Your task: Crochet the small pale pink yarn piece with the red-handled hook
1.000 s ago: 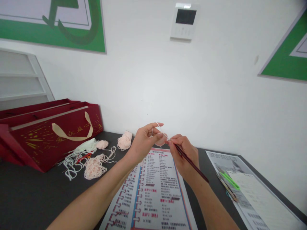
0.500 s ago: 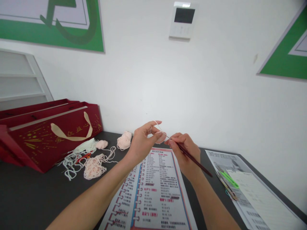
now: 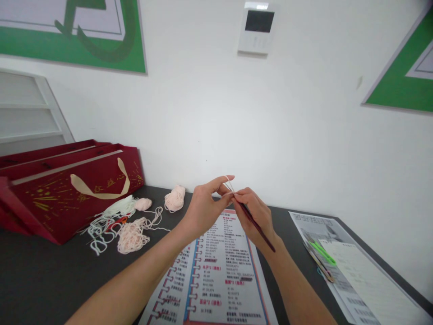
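My right hand (image 3: 253, 210) grips a crochet hook (image 3: 259, 228) by its dark red handle, which slants down to the right. My left hand (image 3: 206, 205) pinches thumb to fingers, and its raised index finger carries a taut strand of pale yarn (image 3: 229, 182). Both sets of fingertips meet over the sheet, around the hook's tip. The small pink crochet piece seen earlier in the left fingers is now mostly hidden there. Beneath the hands lies a printed pattern sheet (image 3: 223, 271) with rows of text and drawn binder rings.
Left of the hands sit a pink yarn ball (image 3: 175, 198), a loose pink yarn tangle (image 3: 132, 237) and white yarn (image 3: 122, 206). Red gift bags (image 3: 81, 189) stand behind them. At right, green-handled snips (image 3: 323, 253) and a slim tool (image 3: 320, 264) rest on papers (image 3: 365, 280).
My right hand has moved left and the hook's handle has turned steeper. Both hands' fingertips have come together, covering the pink crochet piece.
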The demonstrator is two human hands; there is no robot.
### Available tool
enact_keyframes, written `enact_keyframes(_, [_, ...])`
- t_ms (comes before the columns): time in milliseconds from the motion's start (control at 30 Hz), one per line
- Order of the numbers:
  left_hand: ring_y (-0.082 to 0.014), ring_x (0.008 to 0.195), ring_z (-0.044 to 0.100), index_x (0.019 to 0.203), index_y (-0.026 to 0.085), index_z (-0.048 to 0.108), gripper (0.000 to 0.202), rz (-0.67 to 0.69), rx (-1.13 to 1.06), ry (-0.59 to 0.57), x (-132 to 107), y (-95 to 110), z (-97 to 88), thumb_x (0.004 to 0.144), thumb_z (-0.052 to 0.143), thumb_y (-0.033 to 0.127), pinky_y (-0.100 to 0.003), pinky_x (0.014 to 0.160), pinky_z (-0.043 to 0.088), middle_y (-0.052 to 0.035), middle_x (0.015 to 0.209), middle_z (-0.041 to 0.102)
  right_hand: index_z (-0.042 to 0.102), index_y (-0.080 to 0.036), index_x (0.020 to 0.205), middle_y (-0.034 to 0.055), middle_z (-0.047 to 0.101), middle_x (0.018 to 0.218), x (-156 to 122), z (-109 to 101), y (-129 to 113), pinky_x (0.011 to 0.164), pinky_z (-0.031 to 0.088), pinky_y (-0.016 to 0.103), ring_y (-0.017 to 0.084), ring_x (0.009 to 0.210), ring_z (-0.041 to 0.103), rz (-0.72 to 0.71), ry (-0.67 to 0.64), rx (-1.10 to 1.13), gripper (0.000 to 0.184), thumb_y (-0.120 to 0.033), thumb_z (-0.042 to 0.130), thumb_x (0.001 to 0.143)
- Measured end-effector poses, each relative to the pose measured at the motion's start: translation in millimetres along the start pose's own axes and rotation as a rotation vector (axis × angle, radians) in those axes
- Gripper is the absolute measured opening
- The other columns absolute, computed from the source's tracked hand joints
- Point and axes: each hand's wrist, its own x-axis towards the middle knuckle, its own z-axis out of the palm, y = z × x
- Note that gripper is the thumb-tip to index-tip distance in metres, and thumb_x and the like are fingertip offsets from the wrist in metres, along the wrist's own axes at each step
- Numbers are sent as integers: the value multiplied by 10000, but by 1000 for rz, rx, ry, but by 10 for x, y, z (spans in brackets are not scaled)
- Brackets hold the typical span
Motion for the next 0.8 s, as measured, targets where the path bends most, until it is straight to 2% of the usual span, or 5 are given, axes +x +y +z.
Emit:
enact_keyframes(167, [-118,600,609,1139,139,645,431,-309,-459,-191,83,-37,-70,725,742,210,-288,684,471,11,665,679,559,-269,1004,55,623,906,-51,-55,183,632,494,334,190,772,571,-151,-57,-63,244,-74,529,861])
enact_keyframes(267, [-98,552,592,1082,124,671,402,-410,-606,-207,108,-82,-78,697,766,192,-269,662,459,20,614,661,557,-269,1047,79,629,935,-88,7,204,625,487,354,209,774,552,-217,-48,-233,289,-61,538,846])
enact_keyframes(533, [-96,608,570,1097,132,638,424,-193,-453,5,153,-138,-81,702,767,212,-237,619,456,33,659,641,503,-227,903,46,559,809,12,84,-108,624,458,317,182,727,520,-72,1,-200,194,-37,482,872])
enact_keyframes(633, [-108,648,580,1131,140,622,414,-147,-377,-6,146,-145,-99,741,735,221,-249,642,473,21,697,643,513,-232,875,22,578,794,29,67,-206,620,443,300,157,687,535,89,74,-93,148,-84,517,880])
enact_keyframes(800, [-137,756,600,1158,187,629,349,-42,-219,4,100,-163,-102,813,658,220,-291,760,484,6,754,637,506,-224,748,-40,547,630,103,57,-274,543,430,267,121,560,541,625,298,436,158,-217,541,902])
